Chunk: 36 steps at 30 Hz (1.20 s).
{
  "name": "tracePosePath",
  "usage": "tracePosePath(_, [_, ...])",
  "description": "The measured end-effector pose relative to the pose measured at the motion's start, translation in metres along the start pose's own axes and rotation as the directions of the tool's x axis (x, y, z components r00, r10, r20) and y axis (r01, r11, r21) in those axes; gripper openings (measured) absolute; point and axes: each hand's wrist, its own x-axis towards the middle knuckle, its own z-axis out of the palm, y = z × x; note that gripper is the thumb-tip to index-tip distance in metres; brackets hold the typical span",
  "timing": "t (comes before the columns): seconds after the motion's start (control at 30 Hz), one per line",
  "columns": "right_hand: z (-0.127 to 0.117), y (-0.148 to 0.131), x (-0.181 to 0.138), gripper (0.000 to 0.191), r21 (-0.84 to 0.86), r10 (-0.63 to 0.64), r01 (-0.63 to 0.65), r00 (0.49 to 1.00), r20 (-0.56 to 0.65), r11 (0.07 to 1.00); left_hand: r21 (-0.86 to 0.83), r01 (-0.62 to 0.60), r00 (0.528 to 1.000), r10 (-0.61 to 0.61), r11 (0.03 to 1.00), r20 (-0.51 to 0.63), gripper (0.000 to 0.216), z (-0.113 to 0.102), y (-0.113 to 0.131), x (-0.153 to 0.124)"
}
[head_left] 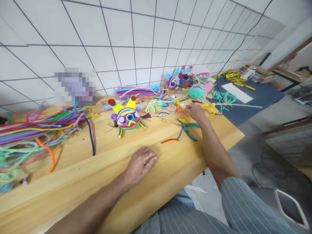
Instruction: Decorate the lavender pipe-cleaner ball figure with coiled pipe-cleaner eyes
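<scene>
My left hand rests on the wooden table with its fingers curled in and nothing visible in them. Further back, my right hand reaches into craft scraps beside orange pipe cleaners, its fingers bent together; what they hold, if anything, is hidden. A yellow glue gun with a long glue stick lies just right of that hand. Teal-handled pliers lie below it, near a blue and red pipe cleaner. Left of them are small scissors and a colourful mask-like figure with yellow horns.
Bundles of pipe cleaners cover the table's left side, and another bundle lies along the tiled wall. Several finished figures and a clear ball with green filling stand at the back right. Beyond is a dark blue sheet.
</scene>
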Motion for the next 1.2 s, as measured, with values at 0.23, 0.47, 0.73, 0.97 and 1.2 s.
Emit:
tracePosePath(0.23, [0.021,-0.001,0.005,0.023,-0.030,0.026,-0.026,1.000,0.006,0.999,-0.003,0.002,1.000,-0.002,1.000,-0.007,0.031,0.000,0.001,0.000])
tracePosePath(0.47, [0.011,0.007,0.004,0.032,0.029,0.038,-0.034,0.984,-0.174,0.999,-0.007,0.014,1.000,-0.014,1.000,-0.020,0.029,0.002,0.000,0.000])
tracePosePath(0.73, [0.017,0.008,0.003,0.025,0.088,-0.070,0.088,0.979,-0.192,0.992,-0.013,-0.023,0.998,0.022,1.000,-0.067,0.024,0.005,-0.001,0.000])
tracePosePath(0.97, [-0.022,-0.049,0.032,0.027,0.238,-0.275,0.343,0.921,-0.276,0.909,-0.007,-0.033,0.995,0.032,0.999,-0.093,0.021,0.007,-0.002,0.000])
tracePosePath(1.2, [-0.023,-0.140,0.103,0.030,0.143,-0.394,0.423,0.899,-0.193,0.895,0.027,-0.029,0.994,0.031,0.999,-0.101,0.022,0.010,-0.005,0.000])
